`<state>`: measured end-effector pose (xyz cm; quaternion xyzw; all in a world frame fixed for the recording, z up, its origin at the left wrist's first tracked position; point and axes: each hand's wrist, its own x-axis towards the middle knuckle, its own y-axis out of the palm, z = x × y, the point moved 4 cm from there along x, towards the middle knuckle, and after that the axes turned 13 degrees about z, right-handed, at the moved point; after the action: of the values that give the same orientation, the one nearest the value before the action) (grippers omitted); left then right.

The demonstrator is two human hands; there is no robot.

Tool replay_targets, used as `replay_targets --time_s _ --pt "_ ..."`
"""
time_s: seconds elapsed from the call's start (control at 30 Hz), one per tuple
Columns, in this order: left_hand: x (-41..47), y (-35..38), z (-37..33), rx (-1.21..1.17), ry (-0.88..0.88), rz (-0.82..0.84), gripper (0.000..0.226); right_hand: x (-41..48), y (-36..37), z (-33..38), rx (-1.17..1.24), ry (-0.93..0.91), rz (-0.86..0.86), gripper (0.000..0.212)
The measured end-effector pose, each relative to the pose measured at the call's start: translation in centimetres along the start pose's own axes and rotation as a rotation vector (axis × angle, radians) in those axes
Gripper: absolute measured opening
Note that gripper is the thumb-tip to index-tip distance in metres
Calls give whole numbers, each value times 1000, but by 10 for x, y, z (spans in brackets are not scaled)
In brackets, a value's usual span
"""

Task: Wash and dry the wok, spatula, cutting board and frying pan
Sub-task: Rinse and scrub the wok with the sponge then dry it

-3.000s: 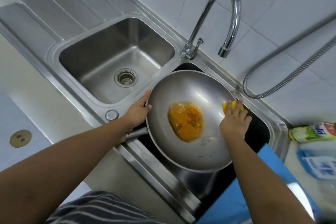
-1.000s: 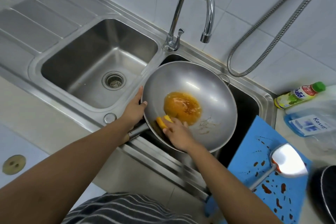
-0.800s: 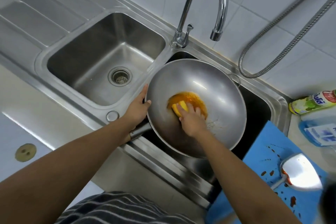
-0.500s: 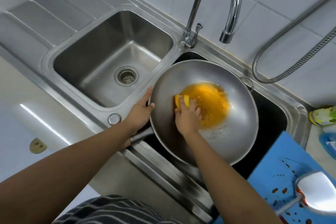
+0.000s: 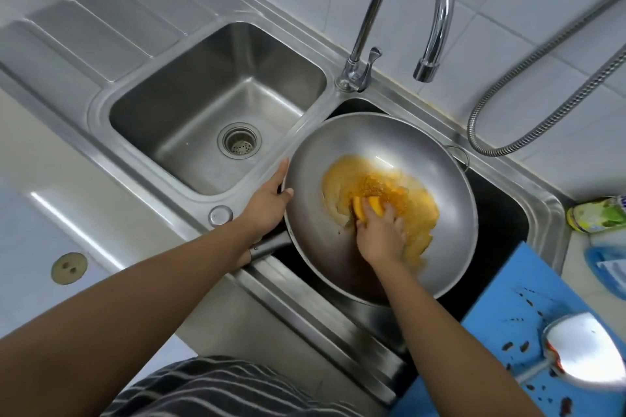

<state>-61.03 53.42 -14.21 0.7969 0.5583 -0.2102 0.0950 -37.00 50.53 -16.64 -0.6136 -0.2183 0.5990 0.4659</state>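
Note:
A steel wok (image 5: 450, 213) lies tilted over the right sink basin, with an orange greasy smear spread across its middle. My left hand (image 5: 267, 206) grips the wok's left rim, just above its dark handle (image 5: 271, 245). My right hand (image 5: 381, 234) holds a yellow sponge (image 5: 369, 206) and presses it into the smear. A blue cutting board (image 5: 501, 322) with dark red spots lies at the lower right. On that board rests a metal spatula (image 5: 579, 355). The frying pan is not in view.
The left sink basin (image 5: 210, 105) with its drain is bare, and a ribbed draining surface (image 5: 95, 27) lies beyond it. A tall curved tap (image 5: 437, 3) stands over the divider. A metal hose (image 5: 542, 85) hangs along the tiled wall. A dish soap bottle (image 5: 599, 213) lies at the right edge.
My right hand has dragged the sponge from the wok's left wall back to the centre. The orange smear has spread wider. My left hand has kept its grip on the rim.

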Motion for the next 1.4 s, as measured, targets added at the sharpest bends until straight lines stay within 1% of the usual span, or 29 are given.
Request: replay_targets --time_s 0.07,0.13,0.2,0.27,0.3,0.37,0.43,0.5,0.57,0.67,0.7,0.73,0.8,0.83,0.87,0.9,0.93,1.0,1.07,1.13,1.2,1.23,1.3,1.4 --pt "0 0 -1 -2 -4 4 61 -2 4 27 28 -58 27 52" --pt "1 0 0 12 -2 -2 61 -9 12 59 129 -202 88 53" --pt "0 1 0 50 2 -18 62 -24 18 80 337 -310 199 51" --pt "1 2 -2 67 14 -20 61 -41 15 80 582 -350 342 47" --pt "1 1 -2 59 17 -19 61 -48 11 73 642 -355 429 45" --pt "2 1 0 36 0 -11 61 -55 5 50 614 -336 578 43" --pt "2 1 1 14 -24 3 62 -60 0 31 540 -305 650 41" --pt "1 1 2 -10 -32 15 62 -63 -2 34 531 -305 644 42" --pt "0 1 0 -27 -29 23 62 -61 0 55 571 -340 601 45" --pt "-1 1 -3 -7 -25 7 64 -40 6 81 594 -349 435 47" --pt "0 1 -3 -7 -22 4 64 -30 8 81 546 -326 354 46" --pt "1 0 -1 -9 -22 2 65 -21 10 76 438 -293 271 45" --pt "2 -1 1 -13 -28 7 63 -10 10 59 167 -157 129 46" --pt "3 -1 2 -16 -29 14 63 -10 9 51 97 -72 76 46" --pt "2 -1 3 -18 -35 19 63 -12 10 48 80 -11 41 46" --pt "1 -1 2 -23 -37 20 63 -17 11 52 99 7 27 46" --pt "1 0 2 -33 -41 17 62 -21 16 60 132 -19 34 46" --pt "3 1 3 -28 -37 16 62 -32 24 81 245 -151 99 45" --pt "6 1 6 10 -24 2 61 -48 25 88 452 -254 209 43" --pt "8 1 8 13 -14 -4 60 -69 18 79 599 -310 352 40" --pt "8 0 8 -16 -9 5 60 -86 12 61 665 -342 475 35" --pt "7 0 8 -28 -6 13 61 -92 10 53 696 -339 509 36" --pt "5 1 5 -34 0 25 61 -96 9 50 729 -332 504 40" --pt "3 2 -1 27 18 17 60 -92 10 73 717 -360 353 41"
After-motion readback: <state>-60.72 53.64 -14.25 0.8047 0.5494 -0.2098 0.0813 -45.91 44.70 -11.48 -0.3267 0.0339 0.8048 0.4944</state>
